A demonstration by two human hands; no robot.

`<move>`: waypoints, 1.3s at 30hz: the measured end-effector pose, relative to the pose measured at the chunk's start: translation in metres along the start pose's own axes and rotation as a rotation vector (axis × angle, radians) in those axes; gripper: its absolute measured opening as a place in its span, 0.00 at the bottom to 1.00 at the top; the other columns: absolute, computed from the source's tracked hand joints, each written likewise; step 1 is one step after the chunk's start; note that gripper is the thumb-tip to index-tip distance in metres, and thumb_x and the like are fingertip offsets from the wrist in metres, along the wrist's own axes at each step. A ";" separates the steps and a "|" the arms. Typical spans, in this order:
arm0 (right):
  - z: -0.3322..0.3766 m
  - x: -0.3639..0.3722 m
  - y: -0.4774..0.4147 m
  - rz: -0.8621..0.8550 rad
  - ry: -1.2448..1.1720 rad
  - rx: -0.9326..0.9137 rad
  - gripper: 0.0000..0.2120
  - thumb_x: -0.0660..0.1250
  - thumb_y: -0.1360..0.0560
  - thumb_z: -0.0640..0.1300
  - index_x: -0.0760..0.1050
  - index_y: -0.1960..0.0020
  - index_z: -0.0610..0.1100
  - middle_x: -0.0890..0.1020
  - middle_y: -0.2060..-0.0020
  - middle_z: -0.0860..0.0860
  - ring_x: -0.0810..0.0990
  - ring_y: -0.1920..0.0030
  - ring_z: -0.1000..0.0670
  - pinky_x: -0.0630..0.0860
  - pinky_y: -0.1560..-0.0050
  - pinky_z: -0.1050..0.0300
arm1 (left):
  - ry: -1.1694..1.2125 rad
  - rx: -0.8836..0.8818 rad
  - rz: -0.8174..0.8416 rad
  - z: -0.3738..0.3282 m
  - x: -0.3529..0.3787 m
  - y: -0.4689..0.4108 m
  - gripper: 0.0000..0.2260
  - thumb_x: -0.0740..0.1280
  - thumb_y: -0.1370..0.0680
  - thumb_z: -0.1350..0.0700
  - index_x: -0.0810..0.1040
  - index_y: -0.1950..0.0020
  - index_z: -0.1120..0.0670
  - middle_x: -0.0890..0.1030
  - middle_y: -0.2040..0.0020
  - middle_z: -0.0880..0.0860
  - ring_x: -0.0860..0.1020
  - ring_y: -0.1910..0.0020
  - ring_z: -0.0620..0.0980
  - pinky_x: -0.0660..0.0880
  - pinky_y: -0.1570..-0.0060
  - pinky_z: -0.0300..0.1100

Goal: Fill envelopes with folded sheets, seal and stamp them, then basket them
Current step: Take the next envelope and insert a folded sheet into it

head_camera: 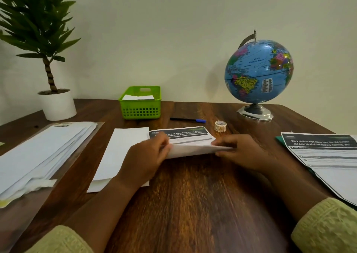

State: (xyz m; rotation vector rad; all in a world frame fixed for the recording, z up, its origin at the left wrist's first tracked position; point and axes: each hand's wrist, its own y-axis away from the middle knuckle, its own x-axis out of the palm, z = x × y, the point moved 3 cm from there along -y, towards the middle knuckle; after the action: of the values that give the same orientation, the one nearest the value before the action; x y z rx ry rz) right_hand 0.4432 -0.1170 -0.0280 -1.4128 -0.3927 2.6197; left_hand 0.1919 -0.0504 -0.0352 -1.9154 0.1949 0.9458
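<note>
A printed sheet lies near the middle of the wooden table, its near part folded up over the rest; the left hand grips the fold's left end with fingers curled closed on the paper, and the right hand pinches the fold's right end, fingers narrow and pressed on the sheet's edge; both hands are blurred. Touching the sheet's left side lies a single white envelope, lengthwise toward the near edge, partly under the left forearm; farther left, along the table's left edge, a stack of envelopes sits in a clear wrapper. Toward the right edge lies a pile of printed sheets. Beyond the folded sheet are a blue-capped pen and a small roll of stamps, near each other but apart; at the far edge stands a green basket with white paper inside, a potted plant at the far left corner, and a globe at the far right.
</note>
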 end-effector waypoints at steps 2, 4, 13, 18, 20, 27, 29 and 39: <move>-0.003 -0.006 0.001 -0.127 -0.142 0.063 0.15 0.70 0.28 0.41 0.77 0.43 0.50 0.80 0.43 0.51 0.78 0.47 0.55 0.76 0.56 0.70 | 0.145 -0.134 -0.063 0.011 -0.001 -0.002 0.08 0.65 0.24 0.51 0.71 0.48 0.50 0.81 0.52 0.51 0.78 0.58 0.46 0.67 0.65 0.25; -0.004 -0.007 0.001 -0.181 -0.202 0.123 0.18 0.70 0.29 0.41 0.75 0.40 0.49 0.78 0.40 0.50 0.77 0.46 0.54 0.78 0.54 0.67 | 0.218 -0.211 -0.065 0.021 0.000 -0.003 0.13 0.67 0.25 0.51 0.71 0.43 0.51 0.80 0.48 0.53 0.77 0.57 0.46 0.70 0.63 0.26; -0.012 0.009 -0.006 -0.104 0.163 0.185 0.30 0.72 0.29 0.48 0.65 0.31 0.52 0.66 0.30 0.51 0.69 0.35 0.51 0.70 0.36 0.55 | 0.018 -0.273 0.146 0.032 0.020 0.001 0.23 0.71 0.28 0.50 0.71 0.34 0.48 0.70 0.31 0.51 0.70 0.35 0.50 0.72 0.40 0.44; -0.016 0.014 -0.009 0.039 0.353 0.120 0.16 0.67 0.26 0.49 0.75 0.38 0.52 0.67 0.29 0.52 0.65 0.31 0.51 0.64 0.30 0.53 | -0.103 -0.205 0.240 0.035 0.021 0.003 0.12 0.67 0.25 0.48 0.80 0.43 0.48 0.72 0.33 0.48 0.69 0.36 0.46 0.68 0.38 0.44; -0.017 0.016 -0.008 0.107 0.298 0.117 0.15 0.63 0.23 0.45 0.75 0.37 0.51 0.72 0.32 0.52 0.69 0.34 0.52 0.64 0.32 0.56 | -0.049 -0.198 0.301 0.036 0.021 0.003 0.12 0.66 0.24 0.49 0.79 0.42 0.48 0.76 0.36 0.48 0.73 0.40 0.45 0.69 0.39 0.43; -0.018 0.016 -0.007 0.213 0.317 0.125 0.20 0.64 0.25 0.52 0.70 0.33 0.52 0.72 0.32 0.53 0.68 0.33 0.52 0.63 0.31 0.54 | -0.092 -0.155 0.419 0.035 0.018 0.003 0.23 0.67 0.29 0.39 0.75 0.37 0.47 0.75 0.36 0.46 0.73 0.39 0.45 0.70 0.41 0.40; -0.015 0.016 -0.008 0.238 0.373 0.098 0.20 0.62 0.23 0.51 0.69 0.32 0.52 0.71 0.32 0.53 0.68 0.32 0.52 0.62 0.31 0.55 | -0.122 -0.106 0.434 0.032 0.018 0.001 0.22 0.65 0.27 0.40 0.75 0.37 0.48 0.76 0.36 0.48 0.74 0.40 0.45 0.69 0.42 0.38; 0.013 0.023 -0.004 0.198 0.815 -0.256 0.15 0.60 0.22 0.47 0.68 0.36 0.50 0.79 0.42 0.48 0.79 0.48 0.49 0.77 0.48 0.54 | -0.258 -0.004 0.383 0.017 0.017 0.005 0.25 0.57 0.24 0.37 0.67 0.31 0.46 0.74 0.33 0.49 0.74 0.38 0.49 0.72 0.41 0.43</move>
State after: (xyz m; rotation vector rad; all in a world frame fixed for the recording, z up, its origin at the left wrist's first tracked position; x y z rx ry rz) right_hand 0.4195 -0.1095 -0.0378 -2.5243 -0.4903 1.8973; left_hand 0.1921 -0.0349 -0.0541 -1.7706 0.4163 1.4372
